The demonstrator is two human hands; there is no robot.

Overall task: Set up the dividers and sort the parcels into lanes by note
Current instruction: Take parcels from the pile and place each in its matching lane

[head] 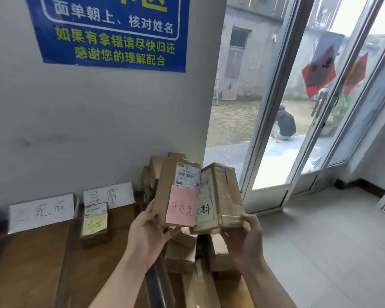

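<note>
At lower centre of the frame, the left hand [148, 232] gripped the pink-note parcel [168, 185] and the right hand [246, 236] gripped the green-note parcel [226, 194], so sorting seemed under way; next, each probably needed matching to the lane cards [41, 211] at lower left.

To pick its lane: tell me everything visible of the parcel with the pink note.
The parcel with the pink note is a flat brown cardboard box, held upright. A white barcode label sits top right; the pink note, handwritten in red, below it. The left hand grips its lower left corner. Its right edge meets the green-note parcel in the right hand.
</note>
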